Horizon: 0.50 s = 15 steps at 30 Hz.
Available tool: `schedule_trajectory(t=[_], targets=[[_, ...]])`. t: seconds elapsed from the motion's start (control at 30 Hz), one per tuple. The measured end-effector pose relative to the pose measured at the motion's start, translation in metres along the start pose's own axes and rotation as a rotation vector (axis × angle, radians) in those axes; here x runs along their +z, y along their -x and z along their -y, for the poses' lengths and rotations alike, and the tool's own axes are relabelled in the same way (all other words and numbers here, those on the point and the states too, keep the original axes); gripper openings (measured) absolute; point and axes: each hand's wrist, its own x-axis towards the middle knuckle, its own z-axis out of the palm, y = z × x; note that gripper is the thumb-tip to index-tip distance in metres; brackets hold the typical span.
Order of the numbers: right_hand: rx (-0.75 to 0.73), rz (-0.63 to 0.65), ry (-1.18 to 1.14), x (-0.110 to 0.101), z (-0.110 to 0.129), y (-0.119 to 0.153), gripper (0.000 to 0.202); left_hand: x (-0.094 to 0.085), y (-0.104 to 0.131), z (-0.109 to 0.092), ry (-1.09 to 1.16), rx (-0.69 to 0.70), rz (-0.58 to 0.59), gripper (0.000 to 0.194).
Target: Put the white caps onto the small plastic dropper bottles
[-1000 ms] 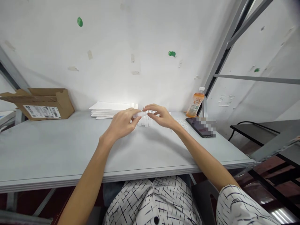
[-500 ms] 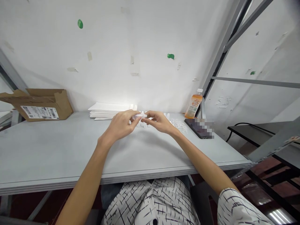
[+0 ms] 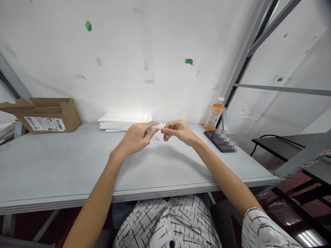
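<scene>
Between the thumb and fingers of my left hand (image 3: 137, 138) is a small whitish, translucent bottle-like piece (image 3: 156, 127), lying roughly sideways. My right hand (image 3: 179, 131) pinches at its right end; whatever lies between those fingertips is too small to make out. Several small white pieces (image 3: 157, 136) rest on the grey table (image 3: 77, 162) just behind and below the fingers. Beyond my right wrist lies a pile of tiny white bits (image 3: 200, 135), partly hidden by the hand.
An open cardboard box (image 3: 51, 115) stands at the back left. White sheets (image 3: 121, 121) are stacked against the wall. At the back right are an orange drink bottle (image 3: 214, 114) and a dark phone (image 3: 218, 140). Metal frame bars rise on the right.
My right hand has shifted slightly right and its fingers have closed into a tighter pinch. It now covers more of the white pile. My left hand has moved slightly right with the piece.
</scene>
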Motion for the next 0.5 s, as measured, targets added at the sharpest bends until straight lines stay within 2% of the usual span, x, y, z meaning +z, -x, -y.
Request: schedule_trajectory(t=[0.33, 0.5], targets=[[-0.046, -0.042, 0.055, -0.019, 0.004, 0.005, 0.027, -0.003, 0.000, -0.009, 0.077, 0.050, 0.065, 0.038], [-0.070, -0.081, 0.120, -0.022, 0.006, 0.004, 0.028, 0.000, 0.000, -0.009, 0.034, 0.060, 0.083, 0.038]])
